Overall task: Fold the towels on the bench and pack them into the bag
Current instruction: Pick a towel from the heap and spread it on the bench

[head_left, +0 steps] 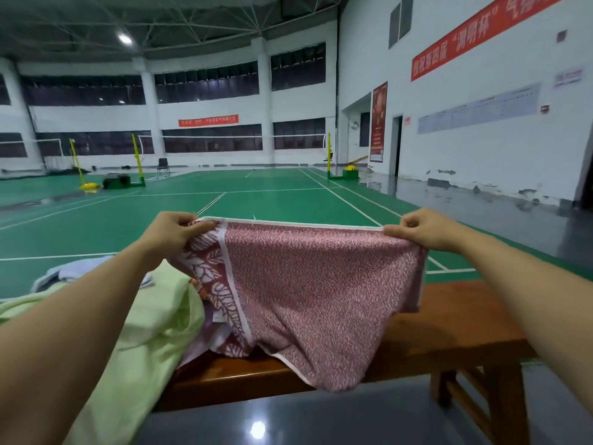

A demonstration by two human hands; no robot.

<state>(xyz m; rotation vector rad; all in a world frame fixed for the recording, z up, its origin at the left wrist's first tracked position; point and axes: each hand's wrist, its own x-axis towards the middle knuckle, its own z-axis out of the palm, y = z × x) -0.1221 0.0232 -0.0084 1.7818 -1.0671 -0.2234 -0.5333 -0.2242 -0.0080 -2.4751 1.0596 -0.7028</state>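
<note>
Left hand [178,231] and right hand [423,229] each pinch a top corner of the red-and-white patterned terry towel [308,284], stretched above the brown wooden bench [449,322]; folding looks barely begun, pale green towel [154,326] and light blue towel [69,273] lie unfolded, no bag visible.

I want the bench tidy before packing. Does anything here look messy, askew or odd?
Yes. The green towel lies crumpled at the left end of the bench and spills over its front edge, with a blue towel bunched behind it. The red towel, held up by the left hand and right hand, hangs unfolded. No bag is in view.
</note>
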